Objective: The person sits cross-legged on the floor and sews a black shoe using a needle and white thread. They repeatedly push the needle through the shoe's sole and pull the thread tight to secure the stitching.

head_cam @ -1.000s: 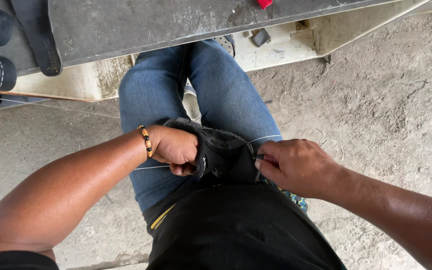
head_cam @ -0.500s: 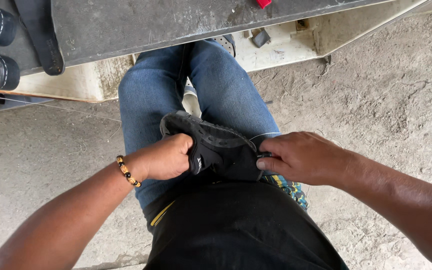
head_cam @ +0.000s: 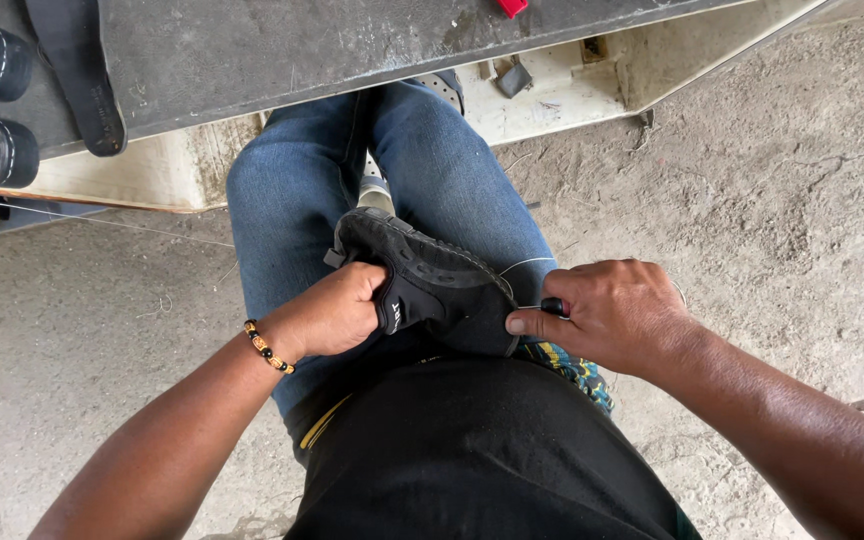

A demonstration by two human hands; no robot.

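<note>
The person is wearing blue jeans [head_cam: 302, 200] and a black top [head_cam: 482, 450] with a thin yellow stripe near its hem. A beaded bracelet [head_cam: 268, 347], orange and black, is circling the left wrist. Both forearms are showing bare, sleeveless.

A black shoe [head_cam: 422, 285] lies sole-up on the person's lap, over the blue jeans [head_cam: 302, 200]. The left hand [head_cam: 337, 312] grips its side; the right hand [head_cam: 612, 312] pinches a dark tool at its end, thin thread [head_cam: 524, 264] looping above
</note>
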